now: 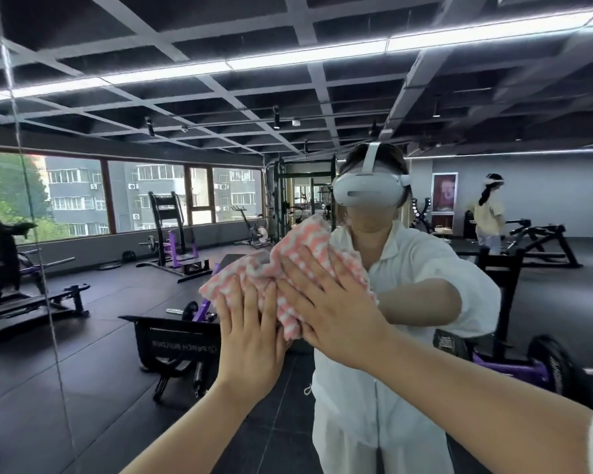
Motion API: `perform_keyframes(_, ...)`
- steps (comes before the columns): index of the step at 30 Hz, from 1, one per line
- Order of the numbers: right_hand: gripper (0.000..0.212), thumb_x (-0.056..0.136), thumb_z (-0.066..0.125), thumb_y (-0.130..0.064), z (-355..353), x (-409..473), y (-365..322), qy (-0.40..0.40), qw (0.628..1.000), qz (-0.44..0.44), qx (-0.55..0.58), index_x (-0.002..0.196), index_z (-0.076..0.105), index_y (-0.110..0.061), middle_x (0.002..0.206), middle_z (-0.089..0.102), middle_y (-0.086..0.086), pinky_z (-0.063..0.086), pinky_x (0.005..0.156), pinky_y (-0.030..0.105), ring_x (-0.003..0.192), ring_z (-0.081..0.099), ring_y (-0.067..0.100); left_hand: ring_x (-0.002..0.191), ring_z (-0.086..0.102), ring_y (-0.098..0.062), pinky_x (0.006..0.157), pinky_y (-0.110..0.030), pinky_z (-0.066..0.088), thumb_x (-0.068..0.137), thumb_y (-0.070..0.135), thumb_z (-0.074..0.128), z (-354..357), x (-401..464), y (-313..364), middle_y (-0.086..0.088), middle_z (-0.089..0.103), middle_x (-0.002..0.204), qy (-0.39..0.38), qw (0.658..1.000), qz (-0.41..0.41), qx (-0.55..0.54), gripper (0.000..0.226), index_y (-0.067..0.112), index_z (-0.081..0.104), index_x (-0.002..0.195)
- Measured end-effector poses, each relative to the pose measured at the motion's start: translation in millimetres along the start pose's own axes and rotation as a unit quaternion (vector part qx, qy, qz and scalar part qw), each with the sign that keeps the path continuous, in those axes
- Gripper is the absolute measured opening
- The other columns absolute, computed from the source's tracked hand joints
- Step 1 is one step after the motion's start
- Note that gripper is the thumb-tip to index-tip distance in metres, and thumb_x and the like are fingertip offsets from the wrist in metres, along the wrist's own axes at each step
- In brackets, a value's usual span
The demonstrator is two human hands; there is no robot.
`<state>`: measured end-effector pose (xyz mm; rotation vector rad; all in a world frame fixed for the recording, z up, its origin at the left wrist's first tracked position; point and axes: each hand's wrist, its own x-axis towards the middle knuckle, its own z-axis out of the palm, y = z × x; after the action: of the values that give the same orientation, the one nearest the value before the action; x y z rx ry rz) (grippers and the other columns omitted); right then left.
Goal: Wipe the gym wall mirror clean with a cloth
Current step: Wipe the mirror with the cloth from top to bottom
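Note:
The wall mirror (124, 206) fills almost the whole view and reflects the gym behind me. A pink-and-white patterned cloth (298, 248) is bunched flat against the glass at chest height. My left hand (250, 330) presses on its lower left part with straight, spread fingers. My right hand (329, 302) lies flat on its right part, fingers straight and pointing up-left. Both palms face the glass. My own reflection in white clothes and a headset stands right behind the cloth.
A vertical seam (35, 217) between mirror panels runs down the left side. The reflection shows weight benches, purple-framed machines, a squat rack, windows, and another person (490, 213) far back on the right.

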<state>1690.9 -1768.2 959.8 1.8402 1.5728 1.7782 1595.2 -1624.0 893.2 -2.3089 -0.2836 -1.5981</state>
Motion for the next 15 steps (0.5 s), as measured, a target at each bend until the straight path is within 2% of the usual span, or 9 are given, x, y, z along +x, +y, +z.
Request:
perform_keyframes(2,0.065,0.093,0.026,-0.043,-3.1,-12.1,10.0,-0.003,1.000,0.005,-0.006,0.150,0.026,-0.013,0.158,0.014,0.009,-0.003,0.119,0.050,0.147,0.009,0.030,0.135,0.018,-0.049,0.109,-0.061,0.004,0.101,0.042,0.007,-1.0,6.1,14.8,-0.030,0.016,0.147,-0.015,1.000,-0.006,-0.003,0.061,0.012,-0.008,0.151)
perform_keyframes(4,0.065,0.093,0.028,-0.043,-6.8,-28.8,22.8,0.000,1.000,0.024,-0.014,0.150,0.026,-0.013,0.158,0.016,0.009,-0.004,0.119,0.049,0.147,0.006,0.031,0.135,0.018,-0.049,0.109,-0.061,0.003,0.101,0.041,0.006,-1.7,15.4,33.8,-0.030,0.021,0.143,-0.020,1.000,0.004,0.002,0.059,0.011,0.001,0.152)
perform_keyframes(6,0.065,0.092,0.028,-0.043,-11.5,-49.2,39.3,0.005,0.999,0.043,-0.019,0.149,0.024,-0.013,0.158,0.019,0.009,-0.003,0.118,0.049,0.146,0.004,0.031,0.140,0.008,-0.045,0.109,-0.061,0.002,0.102,0.040,0.006,-1.3,25.6,56.9,-0.028,0.023,0.142,-0.016,1.000,0.017,0.010,0.057,0.008,0.019,0.148)
perform_keyframes(8,0.065,0.091,0.028,-0.042,-16.4,-71.5,58.5,0.009,0.998,0.057,-0.019,0.148,0.022,-0.012,0.155,0.019,0.010,-0.001,0.117,0.050,0.147,-0.001,0.031,0.144,-0.004,-0.039,0.111,-0.060,-0.001,0.101,0.039,0.016,0.1,35.5,83.8,-0.024,0.023,0.143,-0.008,0.999,0.030,0.013,0.053,0.008,0.026,0.143)
perform_keyframes(10,0.065,0.090,0.029,-0.041,-21.7,-97.7,80.2,0.007,0.997,0.071,-0.028,0.148,0.022,-0.012,0.155,0.018,0.010,-0.002,0.117,0.050,0.147,-0.009,0.030,0.143,0.006,-0.040,0.110,-0.061,0.003,0.093,0.038,0.030,2.0,45.6,115.8,-0.021,0.023,0.144,-0.009,0.999,0.043,0.000,0.056,0.011,0.028,0.142)
perform_keyframes(12,0.065,0.089,0.032,-0.040,-26.6,-124.1,100.5,0.002,0.996,0.086,-0.038,0.147,0.024,-0.011,0.154,0.019,0.011,-0.002,0.117,0.050,0.147,-0.011,0.030,0.137,0.020,-0.041,0.108,-0.061,0.006,0.089,0.037,0.034,4.2,55.0,147.3,-0.019,0.025,0.143,-0.005,0.998,0.061,-0.010,0.058,0.013,0.029,0.142)
perform_keyframes(15,0.065,0.087,0.034,-0.039,-33.1,-164.1,125.5,-0.006,0.993,0.098,-0.067,0.144,0.027,-0.010,0.152,0.021,0.014,0.001,0.116,0.051,0.147,-0.010,0.030,0.137,0.018,-0.039,0.110,-0.057,0.003,0.088,0.036,0.035,8.0,64.6,190.7,-0.017,0.026,0.144,0.008,0.996,0.091,-0.022,0.058,0.016,0.030,0.142)
